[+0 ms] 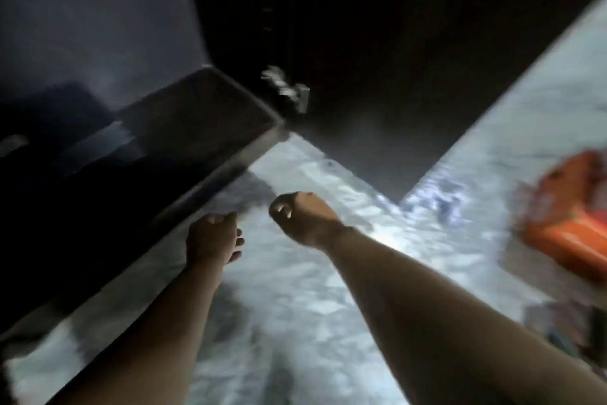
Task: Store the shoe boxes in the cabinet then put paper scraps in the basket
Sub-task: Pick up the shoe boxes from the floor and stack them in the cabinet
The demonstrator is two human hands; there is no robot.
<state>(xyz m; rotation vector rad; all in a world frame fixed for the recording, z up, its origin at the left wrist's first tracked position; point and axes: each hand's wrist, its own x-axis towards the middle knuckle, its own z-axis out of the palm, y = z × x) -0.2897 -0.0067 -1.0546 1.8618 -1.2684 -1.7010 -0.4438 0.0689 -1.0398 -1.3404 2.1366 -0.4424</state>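
Head view is pretty smeared, so take the fine detail with a grain of salt. Nearest to you, both your bare forearms reach out over a pale, mottled floor [295,306].

Your left hand [213,235] sits low and left of center, right beside the bottom edge of the dark cabinet [184,129]. Its fingers look loosely curled down toward the floor and I can't see anything in them, though the blur makes it hard to be sure whether the knuckles touch the cabinet edge or just sit next to it.

Your right hand [303,216] is a bit further out and to the right, curled into a loose fist with the fingertips [282,209] tucked under. Nothing visible in that grip either.

Off to your right, well apart from both hands, there's an orange shoe box [571,211] lying on the floor, tilted and blurry, partly cut off by the frame edge. So neither set of fingers is anywhere near it.

Further back, the cabinet's open door [98,27] stands up on the left, with a small metal hinge [289,88] just inside the dark interior. Can't make out what's inside, it's too dark.
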